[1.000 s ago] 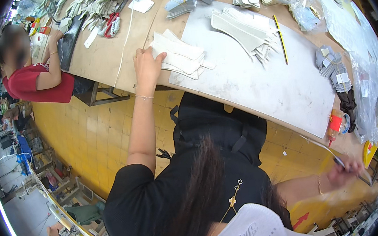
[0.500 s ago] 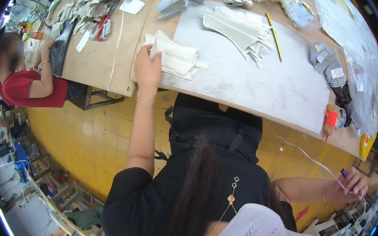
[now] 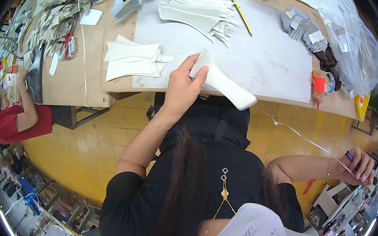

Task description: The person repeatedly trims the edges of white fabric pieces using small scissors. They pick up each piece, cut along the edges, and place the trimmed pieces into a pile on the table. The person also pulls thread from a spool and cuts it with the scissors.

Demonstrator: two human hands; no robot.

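Note:
My left hand (image 3: 183, 89) pinches one end of a cream, flared cut piece (image 3: 231, 87), fabric or leather, held over the table's near edge. Left of it lies a small stack of similar cream pieces (image 3: 132, 61). Farther off, a fanned pile of cream pieces (image 3: 189, 14) rests on the pale grey sheet (image 3: 275, 58), beside a yellow-and-black pencil (image 3: 240, 13). At the lower right, away from the table, my right hand (image 3: 360, 168) is closed around a slim dark-blue, pen-like object (image 3: 350, 156). A thin white cord (image 3: 309, 140) runs to that hand.
Grey bundled pieces (image 3: 301, 28), a red-labelled bottle (image 3: 318, 87) and plastic bags (image 3: 353, 54) line the table's right side. Red-handled scissors (image 3: 68, 45) and a heap of cut pieces (image 3: 51, 31) lie at the left. A person in red (image 3: 19, 122) sits at far left.
My left hand has taken a cream piece from the stack and brought it right and nearer to me. My view has shifted, while the right hand still holds the slim blue object.

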